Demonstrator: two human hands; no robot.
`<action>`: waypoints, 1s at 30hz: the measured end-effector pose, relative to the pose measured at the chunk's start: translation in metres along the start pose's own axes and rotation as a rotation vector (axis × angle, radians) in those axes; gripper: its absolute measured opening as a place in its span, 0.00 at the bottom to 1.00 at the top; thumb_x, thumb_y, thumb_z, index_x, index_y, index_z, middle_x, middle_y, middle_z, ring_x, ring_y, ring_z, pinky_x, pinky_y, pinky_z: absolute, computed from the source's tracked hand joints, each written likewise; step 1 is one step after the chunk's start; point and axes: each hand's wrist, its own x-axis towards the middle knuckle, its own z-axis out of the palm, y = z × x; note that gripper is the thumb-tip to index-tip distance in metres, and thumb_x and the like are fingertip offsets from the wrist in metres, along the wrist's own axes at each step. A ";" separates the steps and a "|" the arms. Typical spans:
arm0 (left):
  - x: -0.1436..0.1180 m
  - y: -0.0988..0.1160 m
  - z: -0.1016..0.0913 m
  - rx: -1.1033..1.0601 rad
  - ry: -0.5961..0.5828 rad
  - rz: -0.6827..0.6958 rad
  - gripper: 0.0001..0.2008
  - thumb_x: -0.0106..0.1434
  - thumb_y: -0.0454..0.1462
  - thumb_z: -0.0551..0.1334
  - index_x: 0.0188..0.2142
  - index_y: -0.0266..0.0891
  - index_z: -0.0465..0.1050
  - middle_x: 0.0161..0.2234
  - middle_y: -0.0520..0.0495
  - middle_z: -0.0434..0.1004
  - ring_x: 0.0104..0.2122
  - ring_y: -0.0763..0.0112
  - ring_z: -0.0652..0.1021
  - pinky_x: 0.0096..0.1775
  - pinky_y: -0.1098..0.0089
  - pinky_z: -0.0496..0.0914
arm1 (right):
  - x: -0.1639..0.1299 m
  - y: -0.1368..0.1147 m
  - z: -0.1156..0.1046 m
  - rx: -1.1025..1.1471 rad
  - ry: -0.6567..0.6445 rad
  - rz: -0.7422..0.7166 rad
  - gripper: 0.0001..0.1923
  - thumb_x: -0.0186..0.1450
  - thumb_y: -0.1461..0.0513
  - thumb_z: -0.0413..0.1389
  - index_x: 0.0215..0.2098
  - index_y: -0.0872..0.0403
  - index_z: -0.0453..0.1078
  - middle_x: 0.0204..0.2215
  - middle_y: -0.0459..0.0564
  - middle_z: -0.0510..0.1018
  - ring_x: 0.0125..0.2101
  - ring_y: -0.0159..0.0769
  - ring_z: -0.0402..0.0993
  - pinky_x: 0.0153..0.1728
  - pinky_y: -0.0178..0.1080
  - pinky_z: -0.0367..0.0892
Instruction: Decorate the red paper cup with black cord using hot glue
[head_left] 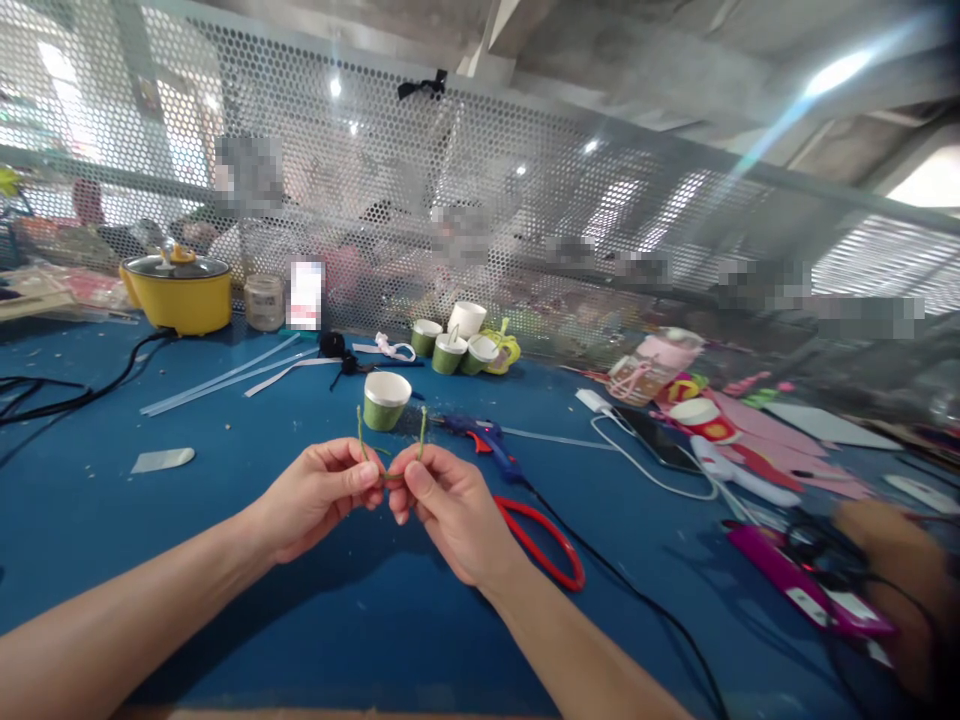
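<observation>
Head view, blue desk [225, 560], contents as counted from the near edge outward.

Hands, two. The left hand [319, 492] and the right hand [442, 505] meet above the middle of the desk, thumbs and forefingers pinched narrow on one green wire [390, 450].

Green wire, one. Thin, bent into a shallow U; its middle is hidden between the fingertips, and both ends stand up, one on each side of the pinch. Olive-green along its whole visible length. Held clear of the desk surface, just in front of the lone cup.

Paper cups with green wrap, five counted. One lone cup [386, 400] stands just beyond the hands; four more form a cluster of cups [454, 345] toward the far edge, one of them plain white and set higher.

Glue gun [484, 440], one, blue, lying just right of the lone cup, cord trailing to the near right.

Scissors [544, 540], one pair, red handles, partly covered by the right wrist.

Glue sticks [225, 378], three or so, clear, lying slantwise toward the far left.

Yellow pot [180, 290], one, lidded, at the far left corner.

Phone [660, 435], one, dark, with a white cable, right of centre.

Pink paper pieces [772, 440], number unclear, toward the right edge.

Another person's hand [892, 560], blurred, at the near right edge.
</observation>
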 end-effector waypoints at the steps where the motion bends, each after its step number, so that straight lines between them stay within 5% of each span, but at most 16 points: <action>1: 0.000 0.001 0.000 -0.006 0.002 0.002 0.08 0.48 0.36 0.67 0.23 0.33 0.71 0.22 0.50 0.73 0.23 0.76 0.71 0.29 0.73 0.64 | 0.000 0.000 0.000 -0.002 -0.004 0.003 0.08 0.56 0.58 0.58 0.26 0.56 0.71 0.17 0.43 0.71 0.21 0.26 0.67 0.21 0.30 0.63; 15: 0.000 0.002 -0.003 -0.023 -0.020 -0.070 0.05 0.52 0.34 0.65 0.26 0.32 0.71 0.29 0.45 0.76 0.30 0.73 0.75 0.34 0.73 0.67 | 0.003 -0.013 -0.005 0.061 0.018 0.007 0.07 0.56 0.59 0.58 0.27 0.56 0.69 0.23 0.43 0.72 0.21 0.26 0.70 0.21 0.30 0.65; 30: -0.002 0.015 -0.001 -0.113 0.001 -0.015 0.07 0.55 0.37 0.62 0.26 0.34 0.70 0.24 0.50 0.73 0.19 0.80 0.72 0.23 0.79 0.66 | 0.006 -0.012 -0.011 0.141 -0.014 0.103 0.09 0.55 0.59 0.59 0.30 0.56 0.71 0.21 0.42 0.73 0.19 0.24 0.70 0.19 0.28 0.64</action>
